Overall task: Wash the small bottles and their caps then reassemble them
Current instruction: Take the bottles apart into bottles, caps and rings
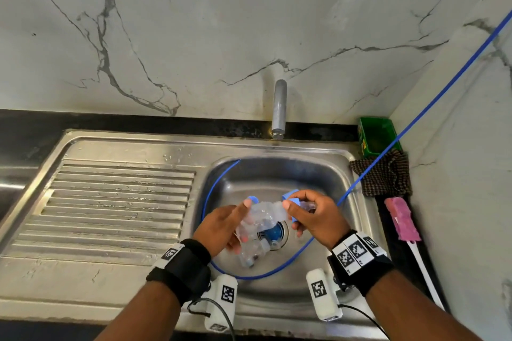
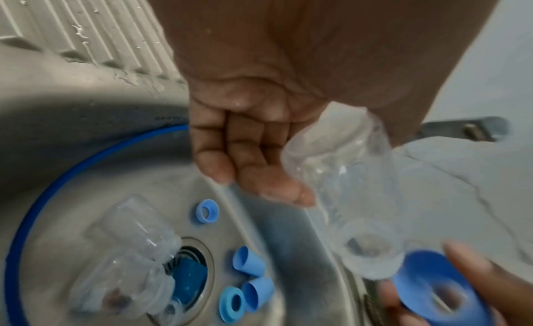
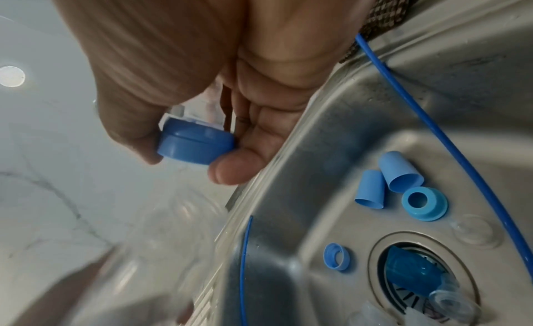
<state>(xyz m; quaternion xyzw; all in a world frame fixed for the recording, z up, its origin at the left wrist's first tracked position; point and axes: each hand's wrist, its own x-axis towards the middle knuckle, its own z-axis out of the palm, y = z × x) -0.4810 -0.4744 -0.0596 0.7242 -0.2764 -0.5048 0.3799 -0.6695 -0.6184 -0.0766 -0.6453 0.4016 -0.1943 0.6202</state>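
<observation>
On my far left I see the ribbed draining board [image 1: 116,196] of the steel sink [image 1: 277,171], with water drops on it, set into the counter [image 1: 33,130]. A thin blue hose [image 1: 206,202] curls round the basin floor.

My left hand [image 1: 221,225] is over the basin, thumb and fingers closed round a clear small bottle [image 2: 340,182], its open mouth pointing toward the other hand. In the left wrist view the bottle is streaked with blur, so I am only fairly sure that it is one bottle and not two.

Below it, on the basin floor by the drain [image 2: 190,271], lie more clear bottles [image 2: 135,246] in a loose heap, and several loose blue caps [image 2: 248,260], some tall and tapered, some short rings. A darker blue piece [image 3: 409,274] sits in the drain opening.

My right hand [image 1: 315,216] is just beside the left, pinching a wide blue cap [image 3: 196,144] between thumb and forefinger; a clear piece is seated in that cap, against the palm. The cap is close to the mouth of the held bottle but not on it.

Behind the hands the tap spout [image 1: 279,108] comes out of the marbled wall. To the right of the sink stand a green tub [image 1: 378,135], a checked brown cloth [image 1: 385,177] and a pink-headed brush [image 1: 401,219] with a white handle.
</observation>
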